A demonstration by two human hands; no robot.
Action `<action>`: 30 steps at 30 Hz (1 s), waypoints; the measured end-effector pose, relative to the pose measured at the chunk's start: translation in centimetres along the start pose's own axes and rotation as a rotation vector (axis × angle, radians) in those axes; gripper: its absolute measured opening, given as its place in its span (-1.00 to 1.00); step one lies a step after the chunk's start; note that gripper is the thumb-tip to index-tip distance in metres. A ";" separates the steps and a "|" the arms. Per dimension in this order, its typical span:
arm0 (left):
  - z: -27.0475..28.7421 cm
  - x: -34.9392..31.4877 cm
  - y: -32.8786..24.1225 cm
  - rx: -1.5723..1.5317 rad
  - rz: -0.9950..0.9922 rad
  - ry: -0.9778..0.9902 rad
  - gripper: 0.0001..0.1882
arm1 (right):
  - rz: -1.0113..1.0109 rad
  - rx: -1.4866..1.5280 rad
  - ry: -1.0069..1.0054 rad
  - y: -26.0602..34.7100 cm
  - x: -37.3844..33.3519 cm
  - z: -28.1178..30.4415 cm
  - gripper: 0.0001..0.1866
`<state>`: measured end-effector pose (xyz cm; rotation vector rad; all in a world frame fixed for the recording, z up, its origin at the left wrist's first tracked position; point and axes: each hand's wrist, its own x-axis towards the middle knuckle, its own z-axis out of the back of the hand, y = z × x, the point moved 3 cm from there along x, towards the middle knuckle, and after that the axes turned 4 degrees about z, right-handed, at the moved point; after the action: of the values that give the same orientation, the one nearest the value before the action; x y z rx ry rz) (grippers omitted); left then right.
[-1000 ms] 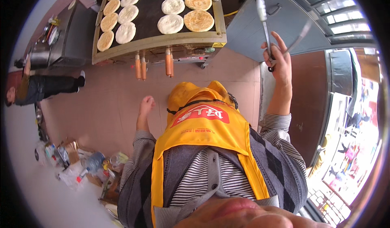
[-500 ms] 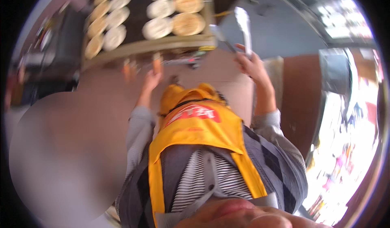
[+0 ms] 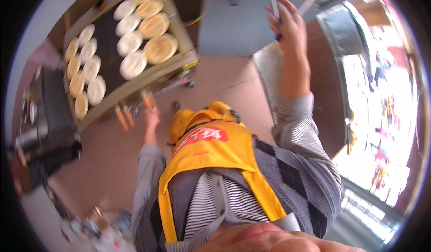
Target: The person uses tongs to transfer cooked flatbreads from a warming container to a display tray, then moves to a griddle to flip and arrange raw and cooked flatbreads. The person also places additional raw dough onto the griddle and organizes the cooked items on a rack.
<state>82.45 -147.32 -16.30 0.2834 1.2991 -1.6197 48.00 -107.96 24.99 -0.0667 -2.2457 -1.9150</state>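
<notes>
My right hand (image 3: 292,29) is raised at the upper right, its fingers closed around metal tongs (image 3: 273,2) whose two long arms spread apart and away from me. My left hand (image 3: 151,116) is low in front of the griddle, blurred, next to an orange-brown handle (image 3: 147,100). Whether its fingers grip that handle is not clear. Two more orange handles (image 3: 122,118) hang beside it. On the dark griddle (image 3: 105,41) lie rows of round flatbreads, some pale (image 3: 133,65) and some browned (image 3: 160,49). Neither hand touches the breads.
The griddle's tan frame (image 3: 134,88) rises ahead on the left. A grey flat panel (image 3: 229,27) stands ahead, with a brown cabinet side (image 3: 325,90) to my right. Dark equipment (image 3: 58,103) stands at far left. Bags and clutter (image 3: 103,229) lie at lower left.
The view has turned, so the griddle appears farther left and tilted. My right hand with the tongs has moved up and outward. My left hand stays near the hanging handles.
</notes>
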 end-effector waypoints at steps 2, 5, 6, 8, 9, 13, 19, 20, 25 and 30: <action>-0.2 -0.3 0.6 0.182 -0.113 -0.108 -0.57 | -0.160 -0.108 0.119 -2.7 -4.4 0.1 -0.58; -0.4 -2.4 1.8 0.353 0.020 -0.142 -0.49 | -0.440 -0.233 0.365 -8.6 -10.9 -0.6 -0.57; -1.6 -5.1 0.0 0.455 -0.020 -0.168 -0.48 | -0.527 -0.262 0.367 -11.0 -13.2 1.0 -0.57; -1.2 -8.4 2.0 0.457 0.011 -0.137 -0.49 | -0.670 -0.245 0.424 -14.7 -16.1 1.2 -0.58; -1.2 -10.2 3.4 0.457 0.024 -0.121 -0.50 | -0.729 -0.220 0.442 -15.8 -17.2 1.0 -0.58; -1.7 -16.9 12.5 0.419 -0.020 -0.169 -0.56 | -0.758 -0.267 0.709 -17.1 -19.2 0.4 -0.51; -2.2 -19.3 13.1 0.362 0.002 -0.181 -0.58 | -0.391 -0.559 1.008 -19.4 -19.6 0.6 -0.43; -2.2 -19.1 13.0 0.348 -0.057 -0.193 -0.57 | -0.275 -0.577 1.039 -19.3 -19.7 0.0 -0.44; -1.9 -17.4 11.0 0.248 -0.045 -0.185 -0.56 | 0.044 -0.650 1.121 -17.8 -20.7 -5.7 -0.34; -3.1 -18.3 12.1 0.264 -0.009 -0.254 -0.56 | -0.059 -0.734 1.127 -22.6 -22.4 -10.6 -0.34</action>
<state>99.59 -133.82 -12.13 0.2236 0.8972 -1.7727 67.63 -120.08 0.72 0.7636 -0.8027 -1.9262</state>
